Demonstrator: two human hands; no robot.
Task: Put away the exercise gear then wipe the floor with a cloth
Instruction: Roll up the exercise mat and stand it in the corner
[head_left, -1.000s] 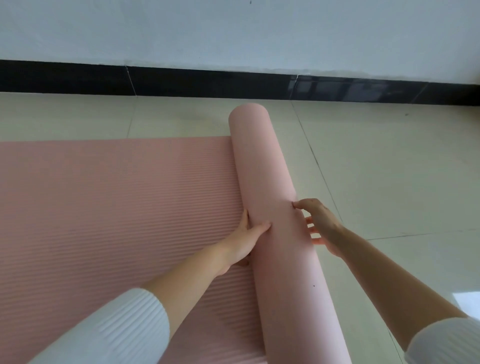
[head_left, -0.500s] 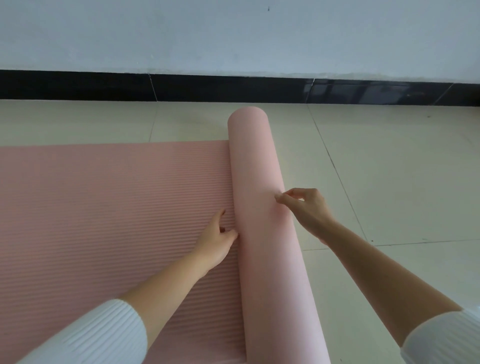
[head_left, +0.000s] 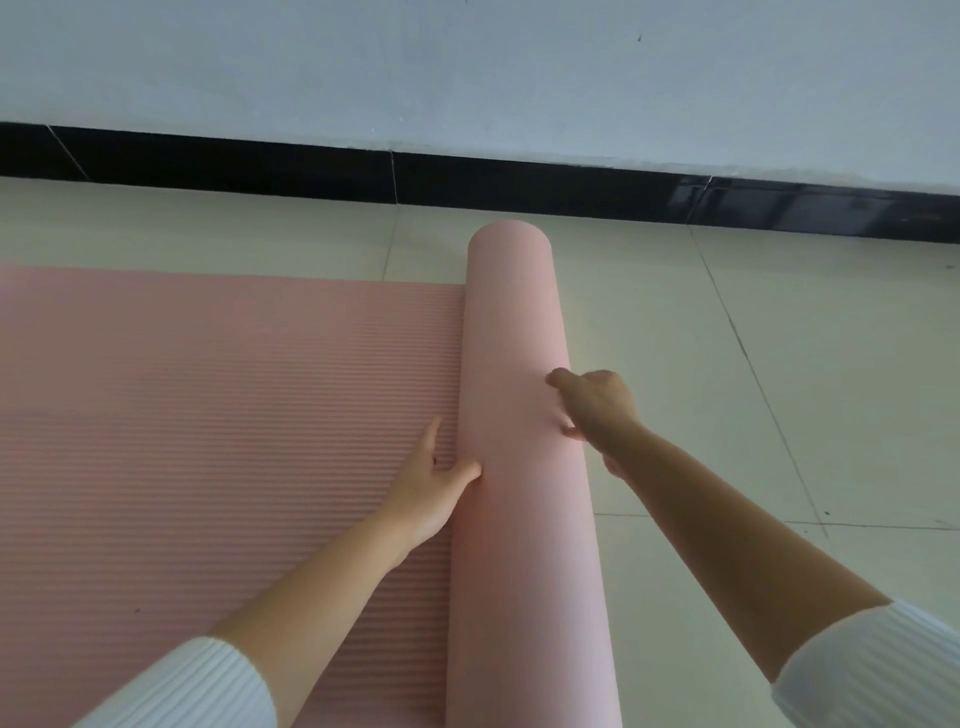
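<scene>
Across most of the view, a pale tiled floor (head_left: 779, 364) with thin dark grout lines. Wide bare tile to the right of the mat, and a narrower strip beyond it up to the wall.

At the far side, a plain pale wall (head_left: 467, 67), met at the bottom by a glossy black skirting (head_left: 260, 161) running the whole width.

On the floor at left, the pink exercise mat (head_left: 208, 415), flat, ribbed face up. Far edge roughly parallel to the skirting and well apart from it; left part cut off by the frame.

Along the mat's right end, the roll (head_left: 514, 312), a thick, smooth pink cylinder lying on the floor. Far end slightly past the flat part's far edge, near the skirting but not touching; near end out of view at the bottom.

Reaching in from the bottom corners, two bare forearms, with a white ribbed left sleeve (head_left: 182, 686) and right sleeve (head_left: 872, 670) pushed up.

Left hand (head_left: 431, 488) low at the seam between flat mat and roll. Fingers straight and laid along the ribbed surface, thumb pressed into the roll's left flank; flat-handed, nothing gripped.

Right hand (head_left: 597, 405) arched over the roll's upper right side, knuckles up. Fingers bent with tips on the roll's top, thumb lower on the same flank; clasping the roll, though slightly blurred.
</scene>
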